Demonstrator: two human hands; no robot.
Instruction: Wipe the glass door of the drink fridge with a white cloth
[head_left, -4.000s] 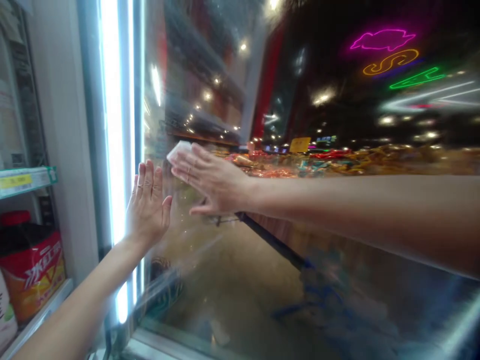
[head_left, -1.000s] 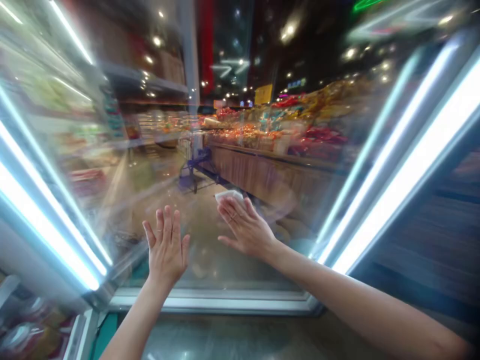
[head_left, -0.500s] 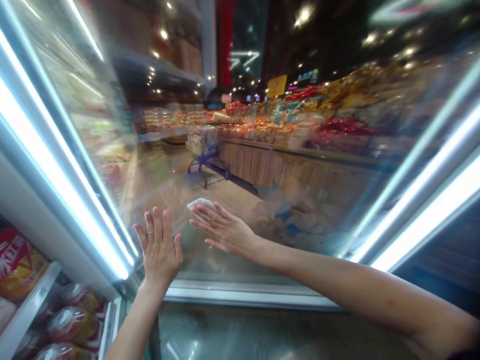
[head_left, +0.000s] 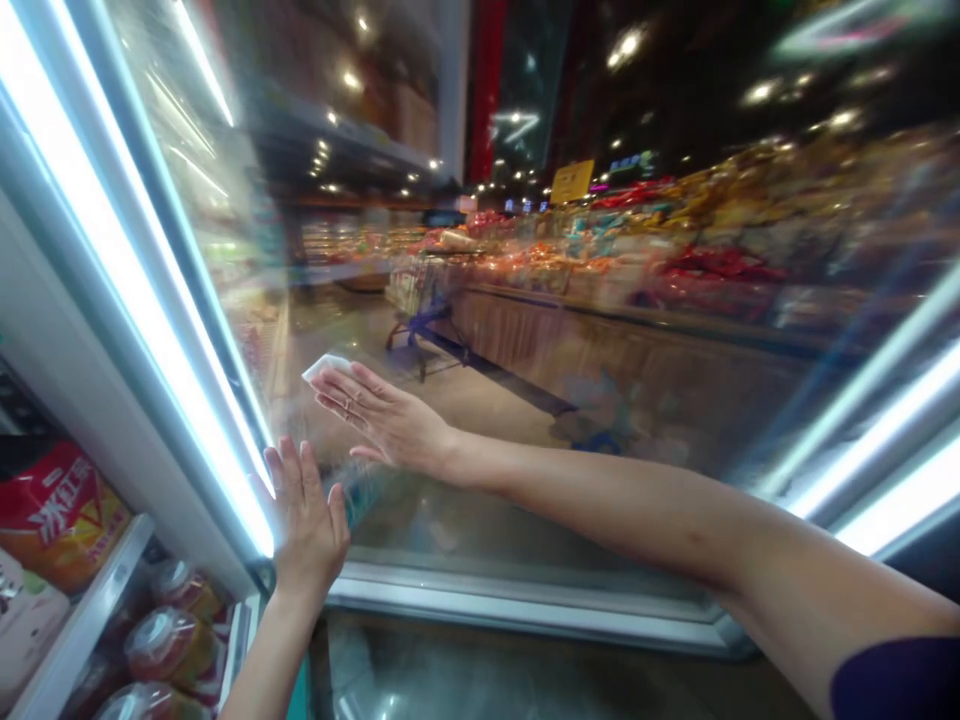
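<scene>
A glass pane (head_left: 525, 530) in a pale frame fills the middle of the view. My right hand (head_left: 382, 415) lies flat against it, pressing a small white cloth or pad (head_left: 325, 366) that sticks out past the fingertips. Lower and to the left, my left hand (head_left: 307, 525) is raised with its palm to the pane and its fingers stretched out, beside the lit left edge. It holds nothing.
Bright light strips (head_left: 142, 250) run along both sides. At the lower left, a shelf (head_left: 97, 610) bears a red and orange packet (head_left: 60, 510) and several lidded tubs (head_left: 169, 640). Beyond the glass are a shopping cart (head_left: 424, 325) and blurred goods.
My right hand has slid left and slightly up across the glass with the white cloth, and is now above my left hand. The view has shifted, showing more of the left shelf.
</scene>
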